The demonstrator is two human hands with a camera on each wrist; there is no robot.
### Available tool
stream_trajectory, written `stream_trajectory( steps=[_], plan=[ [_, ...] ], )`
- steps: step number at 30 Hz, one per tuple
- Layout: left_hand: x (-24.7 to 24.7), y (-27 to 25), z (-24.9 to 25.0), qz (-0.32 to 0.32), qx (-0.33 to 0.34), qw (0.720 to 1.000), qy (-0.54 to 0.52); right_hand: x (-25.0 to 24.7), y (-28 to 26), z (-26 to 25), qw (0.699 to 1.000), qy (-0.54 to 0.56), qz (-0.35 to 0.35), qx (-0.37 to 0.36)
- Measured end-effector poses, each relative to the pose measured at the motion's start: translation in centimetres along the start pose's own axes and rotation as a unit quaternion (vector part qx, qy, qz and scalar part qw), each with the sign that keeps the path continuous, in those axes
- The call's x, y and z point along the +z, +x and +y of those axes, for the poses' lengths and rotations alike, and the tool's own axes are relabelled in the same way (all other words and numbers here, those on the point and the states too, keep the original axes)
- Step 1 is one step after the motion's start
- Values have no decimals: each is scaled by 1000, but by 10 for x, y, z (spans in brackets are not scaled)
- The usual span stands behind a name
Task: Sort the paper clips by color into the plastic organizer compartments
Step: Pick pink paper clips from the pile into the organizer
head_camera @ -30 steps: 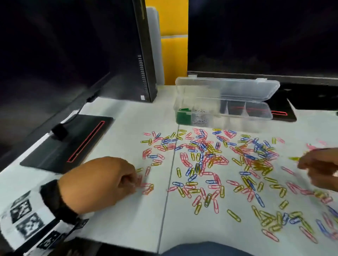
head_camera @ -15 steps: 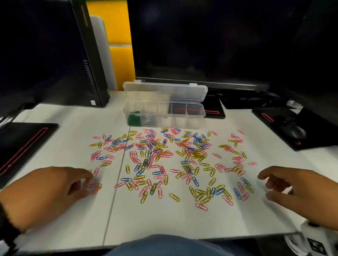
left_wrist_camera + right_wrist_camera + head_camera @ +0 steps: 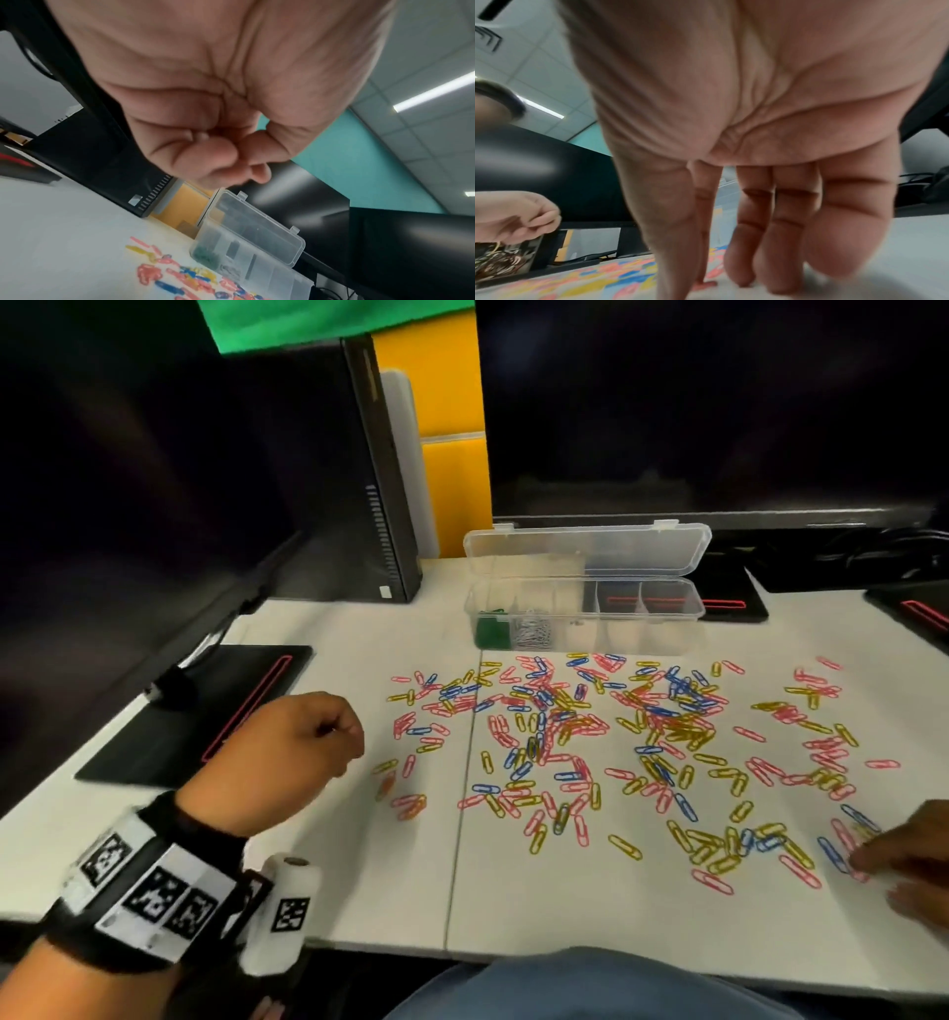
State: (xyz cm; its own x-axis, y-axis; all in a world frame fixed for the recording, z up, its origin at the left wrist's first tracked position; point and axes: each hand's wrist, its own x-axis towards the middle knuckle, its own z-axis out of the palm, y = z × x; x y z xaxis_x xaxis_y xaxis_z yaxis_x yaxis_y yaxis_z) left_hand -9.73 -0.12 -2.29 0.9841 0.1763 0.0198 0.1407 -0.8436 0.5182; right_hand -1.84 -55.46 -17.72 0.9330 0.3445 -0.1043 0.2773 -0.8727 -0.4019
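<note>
White desk [image 3: 334, 865], dark monitors behind, and my landmark is the organizer [image 3: 585, 621] standing at the back edge with its lid up. Its leftmost compartment holds green clips [image 3: 490, 634], the next one silver clips [image 3: 534, 633]; the compartments to their right look empty from here.

Pink, yellow and blue clips [image 3: 565, 742] lie scattered in front of the organizer, from just beside its front wall down toward me.

My left hand [image 3: 287, 752] is raised in front and to the left of the organizer, fingers curled tight into the palm. I cannot tell whether clips are inside; the left wrist view shows only closed fingers [image 3: 205, 154]. My right hand [image 3: 909, 860] is well in front and to the right of the organizer, fingers [image 3: 765, 233] straight and spread, tips down on the desk among pink clips [image 3: 847, 834] and blue ones.

I judge the step to be gathering one colour. To do it well, I should slide single pink clips clear of the tangle with a fingertip before pinching, stick to one colour per hand, then carry them to one empty compartment and release low, so none bounce into the silver.
</note>
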Motion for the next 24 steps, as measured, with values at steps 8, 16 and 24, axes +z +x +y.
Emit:
stream_trajectory(
  steps=[8,16,24],
  plan=[
    [41,7,5,-101,77,950,284,-8,-11,-52,998,-13,54,-12],
    [49,11,-10,-103,71,944,307,4,-7,-57,994,-22,111,11],
    [8,16,-18,-88,-44,992,-80,-13,-13,-32,988,77,133,32]
  ],
)
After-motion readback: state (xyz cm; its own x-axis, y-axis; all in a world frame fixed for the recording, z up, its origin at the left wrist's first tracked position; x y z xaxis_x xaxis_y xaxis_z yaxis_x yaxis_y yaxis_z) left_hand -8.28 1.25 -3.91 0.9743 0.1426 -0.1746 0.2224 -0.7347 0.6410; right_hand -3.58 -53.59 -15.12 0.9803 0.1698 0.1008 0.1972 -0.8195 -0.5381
